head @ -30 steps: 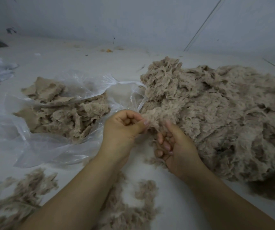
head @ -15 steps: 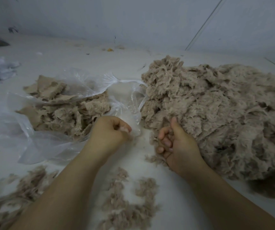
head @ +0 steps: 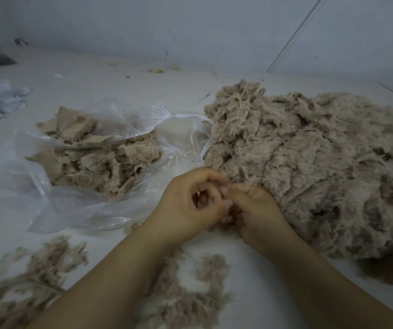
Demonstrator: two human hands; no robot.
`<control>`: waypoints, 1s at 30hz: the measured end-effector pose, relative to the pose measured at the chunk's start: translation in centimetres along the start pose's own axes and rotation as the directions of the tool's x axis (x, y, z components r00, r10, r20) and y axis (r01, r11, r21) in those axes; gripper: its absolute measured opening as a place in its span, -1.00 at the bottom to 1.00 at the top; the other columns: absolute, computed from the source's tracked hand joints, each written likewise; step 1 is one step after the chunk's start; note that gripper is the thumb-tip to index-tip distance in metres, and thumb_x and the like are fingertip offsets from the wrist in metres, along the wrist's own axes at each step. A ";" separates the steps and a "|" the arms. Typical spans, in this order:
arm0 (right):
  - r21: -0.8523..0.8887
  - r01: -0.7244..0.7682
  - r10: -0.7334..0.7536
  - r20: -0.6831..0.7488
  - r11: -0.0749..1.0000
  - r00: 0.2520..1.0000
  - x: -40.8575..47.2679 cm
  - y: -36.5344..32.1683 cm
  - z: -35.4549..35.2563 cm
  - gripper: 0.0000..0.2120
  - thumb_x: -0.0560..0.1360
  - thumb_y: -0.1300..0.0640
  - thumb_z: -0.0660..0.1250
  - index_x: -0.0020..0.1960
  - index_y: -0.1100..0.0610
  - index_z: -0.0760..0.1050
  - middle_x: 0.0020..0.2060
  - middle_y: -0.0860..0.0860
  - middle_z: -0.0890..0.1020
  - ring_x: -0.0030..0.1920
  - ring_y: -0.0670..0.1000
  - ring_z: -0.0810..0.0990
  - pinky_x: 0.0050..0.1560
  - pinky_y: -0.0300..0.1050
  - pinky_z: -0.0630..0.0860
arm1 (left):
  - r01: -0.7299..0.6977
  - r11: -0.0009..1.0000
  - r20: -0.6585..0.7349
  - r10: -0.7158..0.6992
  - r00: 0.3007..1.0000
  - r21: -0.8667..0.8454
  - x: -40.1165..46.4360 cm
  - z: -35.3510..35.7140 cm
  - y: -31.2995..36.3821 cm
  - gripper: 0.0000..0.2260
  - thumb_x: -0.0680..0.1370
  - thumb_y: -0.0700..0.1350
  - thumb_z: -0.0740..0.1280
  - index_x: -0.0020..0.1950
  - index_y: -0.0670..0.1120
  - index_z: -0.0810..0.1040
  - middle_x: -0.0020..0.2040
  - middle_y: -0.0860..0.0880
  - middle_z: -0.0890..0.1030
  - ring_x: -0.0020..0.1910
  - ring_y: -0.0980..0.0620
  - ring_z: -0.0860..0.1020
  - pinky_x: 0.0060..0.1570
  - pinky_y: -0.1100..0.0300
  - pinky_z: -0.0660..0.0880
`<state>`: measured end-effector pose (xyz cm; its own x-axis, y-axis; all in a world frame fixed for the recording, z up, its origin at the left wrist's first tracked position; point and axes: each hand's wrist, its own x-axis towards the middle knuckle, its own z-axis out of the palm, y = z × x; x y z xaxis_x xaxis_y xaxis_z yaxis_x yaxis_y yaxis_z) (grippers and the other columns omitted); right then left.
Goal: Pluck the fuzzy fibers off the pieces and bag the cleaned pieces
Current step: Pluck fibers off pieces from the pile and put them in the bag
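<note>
- Lying between the two hands, the piece being worked is almost wholly hidden; only a tuft of fuzz shows below the knuckles, so its long axis cannot be told.
- Left hand: fingers curled, tips pinching at the piece where the hands touch.
- Right hand: fingers curled round the same piece, thumb laid along its top.
- Clear bag of cleaned pieces: to the left of the grip, mouth facing it; the left hand is nearer, so bagging likely goes leftward.
- Uncleaned heap: just right, touching the right hand.
- Plucked fibers: on the surface nearer the person.
</note>
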<state>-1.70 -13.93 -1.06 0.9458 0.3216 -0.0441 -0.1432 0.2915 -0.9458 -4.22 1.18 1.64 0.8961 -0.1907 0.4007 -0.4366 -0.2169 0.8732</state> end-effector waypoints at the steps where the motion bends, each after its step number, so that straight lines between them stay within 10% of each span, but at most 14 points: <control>1: 0.026 -0.019 0.020 -0.027 0.999 0.999 0.0 0.0 0.1 -0.74 0.57 0.17 0.28 -0.23 0.18 0.64 -0.53 0.03 0.51 -0.53 -0.08 0.41 -0.49 -0.24 0.40 | 0.050 0.997 -0.081 -0.055 0.995 -0.055 0.1 0.0 -0.2 -0.86 0.44 -0.19 0.43 -0.01 -0.09 0.59 -0.41 0.06 0.52 -0.42 0.15 0.44 -0.33 0.30 0.37; 4: 0.089 -0.059 0.066 -0.082 0.994 0.994 0.0 -0.2 0.2 -0.77 0.53 0.16 0.31 -0.28 0.16 0.60 -0.60 -0.05 0.33 -0.59 -0.14 0.32 -0.52 -0.28 0.35 | 0.253 0.967 -0.255 -0.247 0.935 -0.006 0.6 0.0 -0.9 -0.86 0.47 -0.21 0.47 -0.04 -0.04 0.58 -0.35 0.03 0.42 -0.42 0.09 0.38 -0.43 0.23 0.35; 7: 0.139 -0.072 0.088 -0.114 0.988 0.990 0.1 -0.3 0.1 -0.74 0.53 0.15 0.29 -0.31 0.21 0.49 -0.60 -0.02 0.30 -0.63 -0.12 0.33 -0.53 -0.25 0.37 | 0.457 0.850 -0.102 -0.495 0.863 -0.263 0.8 -0.1 -1.0 -0.77 0.48 -0.15 0.48 0.10 -0.12 0.56 -0.24 -0.12 0.56 -0.48 0.04 0.49 -0.57 0.24 0.36; 16: -0.026 0.030 -0.027 0.109 0.999 0.994 -0.4 -0.2 0.0 -0.72 0.53 0.11 0.35 0.01 0.36 0.61 -0.21 0.36 0.63 -0.15 0.32 0.61 0.07 0.47 0.45 | 0.395 0.848 -0.080 -0.448 0.890 -0.354 0.7 -0.3 -0.8 -0.86 0.54 -0.34 0.35 -0.19 -0.16 0.55 -0.45 -0.17 0.52 -0.60 -0.03 0.45 -0.62 0.26 0.34; 22: -0.037 0.021 -0.019 0.044 0.999 0.999 -0.2 -0.1 0.1 -0.69 0.57 0.03 0.24 -0.13 0.15 0.70 -0.25 0.18 0.67 -0.31 0.12 0.53 -0.42 -0.21 0.46 | 0.391 0.840 -0.114 -0.460 0.880 -0.377 0.6 -0.1 -0.8 -0.72 0.57 -0.26 0.32 -0.35 -0.11 0.56 -0.51 -0.13 0.49 -0.62 -0.02 0.35 -0.61 0.29 0.24; 30: 0.008 -0.024 0.024 0.022 1.000 0.999 -0.1 -0.1 0.0 -0.72 0.44 0.02 0.31 -0.20 0.17 0.71 -0.36 0.15 0.65 -0.46 -0.02 0.54 -0.52 -0.26 0.42 | 0.462 0.834 -0.088 -0.507 0.858 -0.302 0.6 -0.1 -0.5 -0.75 0.58 -0.10 0.37 -0.30 -0.11 0.54 -0.49 -0.10 0.49 -0.63 0.00 0.36 -0.64 0.30 0.23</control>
<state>-1.77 -14.01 -1.01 0.9356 0.3479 -0.0595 -0.1680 0.2907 -0.9420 -3.45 1.24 1.43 0.9967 0.0305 -0.0746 0.0740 0.0206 0.9970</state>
